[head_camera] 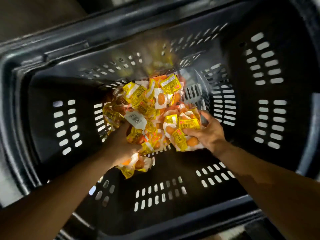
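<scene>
Our right grip (207, 134) curls fingers and thumb round a bunch of packets (181, 142) on its inner side, with the thumb pressed on a yellow one. Our left grip (123, 139) is dug into the pile (152, 104); its fingers are buried, so we cannot tell how far it is closed. The pile lies between and just beyond both grips, on the floor of the basket (43, 118). A white packet (134, 119) touches the far side of the left grip, and a few packets lie under its wrist.

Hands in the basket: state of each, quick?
Left hand: fingers buried among the packets, cannot tell.
Right hand: grips a bunch of packets.
</scene>
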`<state>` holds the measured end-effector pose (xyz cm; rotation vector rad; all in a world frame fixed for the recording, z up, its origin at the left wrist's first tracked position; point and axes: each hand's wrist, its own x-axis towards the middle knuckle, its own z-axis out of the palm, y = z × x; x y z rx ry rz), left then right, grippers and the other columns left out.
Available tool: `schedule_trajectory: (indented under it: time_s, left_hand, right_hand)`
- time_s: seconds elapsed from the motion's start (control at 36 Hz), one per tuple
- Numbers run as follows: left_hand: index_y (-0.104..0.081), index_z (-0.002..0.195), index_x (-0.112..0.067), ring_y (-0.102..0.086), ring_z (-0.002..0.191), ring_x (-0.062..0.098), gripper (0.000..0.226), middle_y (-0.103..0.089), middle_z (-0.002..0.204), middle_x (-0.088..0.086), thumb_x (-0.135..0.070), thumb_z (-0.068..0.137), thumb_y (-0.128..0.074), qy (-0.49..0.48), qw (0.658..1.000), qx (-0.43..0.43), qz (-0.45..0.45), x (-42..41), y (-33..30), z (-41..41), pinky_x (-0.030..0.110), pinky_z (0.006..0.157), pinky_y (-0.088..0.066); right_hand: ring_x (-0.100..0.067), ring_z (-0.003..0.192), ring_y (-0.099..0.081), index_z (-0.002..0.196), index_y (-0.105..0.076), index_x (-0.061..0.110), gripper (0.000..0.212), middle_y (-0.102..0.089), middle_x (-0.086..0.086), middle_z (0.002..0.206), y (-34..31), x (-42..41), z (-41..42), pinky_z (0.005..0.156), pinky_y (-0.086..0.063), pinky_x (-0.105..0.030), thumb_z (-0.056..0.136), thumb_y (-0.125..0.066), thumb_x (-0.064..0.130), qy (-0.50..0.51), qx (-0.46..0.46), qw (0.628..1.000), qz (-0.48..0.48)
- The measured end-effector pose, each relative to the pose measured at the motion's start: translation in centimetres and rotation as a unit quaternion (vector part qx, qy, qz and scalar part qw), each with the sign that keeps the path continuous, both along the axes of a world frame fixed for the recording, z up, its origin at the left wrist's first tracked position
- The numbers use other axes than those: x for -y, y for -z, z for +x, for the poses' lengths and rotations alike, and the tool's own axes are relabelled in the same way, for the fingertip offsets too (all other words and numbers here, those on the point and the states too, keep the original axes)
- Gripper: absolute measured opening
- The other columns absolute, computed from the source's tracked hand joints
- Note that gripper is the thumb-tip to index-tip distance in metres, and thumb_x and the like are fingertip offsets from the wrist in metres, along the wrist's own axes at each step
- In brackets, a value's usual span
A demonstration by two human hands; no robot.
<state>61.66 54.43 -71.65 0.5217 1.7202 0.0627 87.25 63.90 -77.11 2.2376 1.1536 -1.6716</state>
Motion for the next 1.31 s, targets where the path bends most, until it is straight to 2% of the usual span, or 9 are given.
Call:
schedule_trajectory:
  time_s: [0.08, 0.19, 0.42, 0.56, 0.67, 0.81, 0.92, 1.11, 1.31]
  left_hand:
    - [-0.045, 0.146, -0.026, -0.052, 0.126, 0.020, 0.078, -0.057, 0.135, -0.005, -0.002, 0.079, -0.078, -0.025, 1.000, -0.007, 0.004, -0.5, -2.8, -0.2, 0.040, 0.102, -0.044]
    - [-0.046, 0.144, -0.025, -0.053, 0.125, 0.019, 0.074, -0.058, 0.132, -0.007, -0.007, 0.080, -0.080, -0.050, 0.999, -0.014, 0.011, -1.4, -8.2, -1.2, 0.042, 0.103, -0.045]
    - [-0.056, 0.129, -0.028, -0.070, 0.097, 0.026, 0.075, -0.071, 0.112, 0.001, -0.029, 0.060, -0.086, -0.120, 0.991, -0.032, 0.048, -2.8, -23.8, -4.4, 0.049, 0.083, -0.061]
    - [-0.063, 0.105, -0.034, -0.069, 0.074, -0.007, 0.049, -0.072, 0.074, -0.026, -0.010, 0.071, -0.088, -0.170, 0.978, -0.038, 0.113, -2.7, -35.2, -5.8, 0.012, 0.064, -0.054]
    - [-0.062, 0.123, -0.021, -0.070, 0.092, 0.024, 0.055, -0.074, 0.104, 0.007, -0.005, 0.075, -0.085, -0.262, 0.956, -0.004, 0.129, -1.9, -44.7, -6.4, 0.044, 0.078, -0.058]
    - [-0.067, 0.095, -0.020, -0.062, 0.083, 0.030, 0.034, -0.067, 0.094, 0.016, 0.000, 0.074, -0.083, -0.348, 0.916, -0.009, 0.199, 1.0, -54.9, -6.7, 0.045, 0.074, -0.050]
    - [-0.056, 0.119, 0.005, -0.060, 0.085, 0.030, 0.041, -0.063, 0.096, 0.018, 0.008, 0.081, -0.072, -0.418, 0.876, -0.001, 0.242, 4.6, -60.6, -6.0, 0.047, 0.079, -0.048]
    - [-0.058, 0.126, 0.005, -0.071, 0.073, 0.021, 0.050, -0.071, 0.099, 0.018, 0.003, 0.079, -0.074, -0.513, 0.804, 0.001, 0.301, 11.8, -66.8, -4.2, 0.023, 0.052, -0.052]
    - [-0.061, 0.127, -0.011, -0.073, 0.096, 0.035, 0.057, -0.072, 0.113, 0.018, -0.018, 0.074, -0.083, -0.602, 0.731, 0.011, 0.320, 19.7, -69.4, -3.9, 0.038, 0.068, -0.059]
  right_hand:
    - [-0.012, 0.108, -0.064, 0.137, -0.055, 0.033, 0.087, -0.067, 0.014, 0.108, -3.9, 0.4, 0.1, 0.093, -0.052, -0.025, 0.062, -0.095, 0.016, 0.024, -0.005, 1.000, 0.015]
    - [-0.018, 0.121, -0.059, 0.136, -0.057, 0.027, 0.083, -0.064, 0.008, 0.121, -9.9, 0.5, 0.2, 0.108, -0.047, -0.041, 0.063, -0.094, 0.010, 0.061, -0.012, 0.998, 0.013]
    - [-0.022, 0.114, -0.066, 0.135, -0.057, 0.019, 0.079, -0.068, -0.005, 0.124, -26.5, -0.1, -1.3, 0.095, -0.058, -0.039, 0.066, -0.091, 0.001, 0.109, -0.061, 0.990, 0.064]
    - [-0.030, 0.121, -0.063, 0.141, -0.052, 0.018, 0.074, -0.064, -0.007, 0.134, -38.3, -0.8, -2.4, 0.097, -0.056, -0.045, 0.077, -0.083, -0.003, 0.123, -0.142, 0.978, 0.086]
    - [-0.023, 0.117, -0.065, 0.140, -0.051, 0.029, 0.073, -0.066, 0.001, 0.130, -47.4, -1.3, -3.1, 0.102, -0.052, -0.051, 0.078, -0.087, 0.018, 0.042, -0.165, 0.978, 0.122]
    - [-0.025, 0.109, -0.071, 0.138, -0.057, 0.023, 0.072, -0.071, -0.003, 0.123, -57.4, -0.9, -4.1, 0.084, -0.062, -0.044, 0.074, -0.090, 0.016, 0.036, -0.188, 0.967, 0.169]
    - [-0.020, 0.108, -0.072, 0.138, -0.060, 0.024, 0.083, -0.073, -0.001, 0.123, -63.3, 0.6, -4.3, 0.068, -0.062, -0.031, 0.062, -0.095, 0.026, 0.058, -0.232, 0.951, 0.195]
    - [-0.023, 0.108, -0.072, 0.138, -0.056, 0.044, 0.096, -0.070, 0.005, 0.127, -69.5, 3.0, -5.2, 0.073, -0.063, -0.054, 0.053, -0.100, 0.039, -0.017, -0.270, 0.949, 0.162]
    - [0.003, 0.086, -0.073, 0.121, -0.065, 0.049, 0.090, -0.076, 0.020, 0.095, -72.6, 4.8, -8.6, 0.059, -0.060, -0.024, 0.038, -0.096, 0.037, -0.083, -0.289, 0.941, 0.158]
